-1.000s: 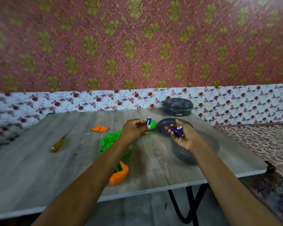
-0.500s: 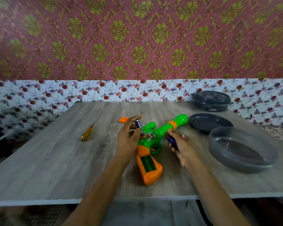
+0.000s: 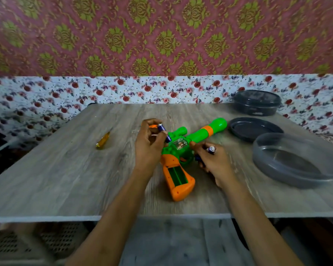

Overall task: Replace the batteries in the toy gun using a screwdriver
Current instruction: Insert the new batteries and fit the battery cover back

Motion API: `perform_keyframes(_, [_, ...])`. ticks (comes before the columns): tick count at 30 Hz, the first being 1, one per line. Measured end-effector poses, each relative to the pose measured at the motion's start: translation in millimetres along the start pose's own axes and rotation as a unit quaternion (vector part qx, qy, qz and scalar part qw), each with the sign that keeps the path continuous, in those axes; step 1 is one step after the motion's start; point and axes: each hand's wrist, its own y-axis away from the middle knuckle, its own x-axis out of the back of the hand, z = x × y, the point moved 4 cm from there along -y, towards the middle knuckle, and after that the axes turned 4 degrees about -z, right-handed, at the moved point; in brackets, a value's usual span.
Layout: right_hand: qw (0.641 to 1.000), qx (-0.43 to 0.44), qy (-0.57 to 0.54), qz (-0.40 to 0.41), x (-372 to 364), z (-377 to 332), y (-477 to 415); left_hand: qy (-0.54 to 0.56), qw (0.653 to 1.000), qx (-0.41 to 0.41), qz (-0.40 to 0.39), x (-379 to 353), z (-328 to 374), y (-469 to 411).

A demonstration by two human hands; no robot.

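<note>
Left grip: the left hand point(image 3: 148, 148) pinches a blue battery point(image 3: 162, 129) between curled fingertips, held above the gun's green body.
Right grip: the right hand point(image 3: 215, 162) curls round a second battery point(image 3: 211, 149), just beside the trigger guard; whether it holds more than one I cannot tell.
Toy gun: the toy gun point(image 3: 198, 134) lies flat on the table point(image 3: 65, 169), barrel pointing away to the right, orange handle toward the person.
Battery bay: the battery bay point(image 3: 178, 174) in the handle is open and looks empty.
Handling: light, stiff, hollow plastic, likely to skate on the smooth top – best pinned at the handle beside the bay. The batteries are small, smooth and prone to roll.
Cover and tool: the orange cover point(image 3: 151, 126) peeks out behind the left fingers; the screwdriver point(image 3: 103, 141) lies well apart to the left.
Containers: the open tub point(image 3: 261, 164) on the right shows nothing inside; a loose lid point(image 3: 254, 129) lies flat behind it; the closed tub point(image 3: 256, 102) at the back – contents hidden.
</note>
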Motion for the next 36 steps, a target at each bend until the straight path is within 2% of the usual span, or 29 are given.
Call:
perform_keyframes(3, [0.997, 0.016, 0.073, 0.002, -0.6, 0.8, 3.2, 0.016, 0.999, 0.031, 0.024, 6.0, -2.6, 4.1])
perform_keyframes(6, [0.999, -0.018, 0.035, 0.013, 1.3, 1.0, 8.8, 0.013, 0.998, 0.053, 0.014, 7.1, -0.7, 11.3])
perform_keyframes(9, [0.985, -0.111, -0.129, 0.020, 5.4, 2.9, 18.6, 0.001, 0.999, 0.047, 0.004, 9.6, 4.4, 22.4])
perform_keyframes(12, [0.930, -0.193, -0.312, 0.000, 5.1, 0.0, 24.2, -0.008, 0.997, 0.057, -0.048, 4.1, 13.1, 31.6])
perform_keyframes(15, [0.899, -0.224, -0.377, -0.015, 0.6, -5.4, 26.1, -0.008, 0.989, 0.064, -0.133, -17.6, 30.1, 36.9])
perform_keyframes(18, [0.896, -0.227, -0.381, -0.024, -0.9, -7.1, 27.0, -0.092, 0.981, 0.039, -0.168, -37.0, 40.0, 33.9])
perform_keyframes(20, [0.902, -0.226, -0.367, -0.029, 1.0, -5.7, 27.8, -0.116, 0.977, 0.060, -0.168, -44.9, 39.5, 30.1])
perform_keyframes(24, [0.888, -0.227, -0.396, -0.061, -1.4, -5.4, 29.4, -0.155, 0.968, 0.091, -0.176, -59.6, 35.1, 26.2])
perform_keyframes(28, [0.892, -0.207, -0.398, -0.062, 0.2, -6.4, 29.8, -0.280, 0.944, 0.023, -0.176, -61.9, 41.5, 22.4])
perform_keyframes(31, [0.888, -0.211, -0.403, -0.067, 0.8, -5.2, 28.1, -0.289, 0.937, 0.018, -0.197, -54.6, 43.8, 22.0])
perform_keyframes(34, [0.888, -0.214, -0.402, -0.058, 2.8, -6.5, 26.2, -0.294, 0.943, 0.052, -0.148, -28.9, 37.6, 18.9])
perform_keyframes(36, [0.892, -0.207, -0.401, -0.036, 4.2, -6.1, 25.5, -0.338, 0.933, 0.070, -0.099, -5.0, 31.2, 16.6])
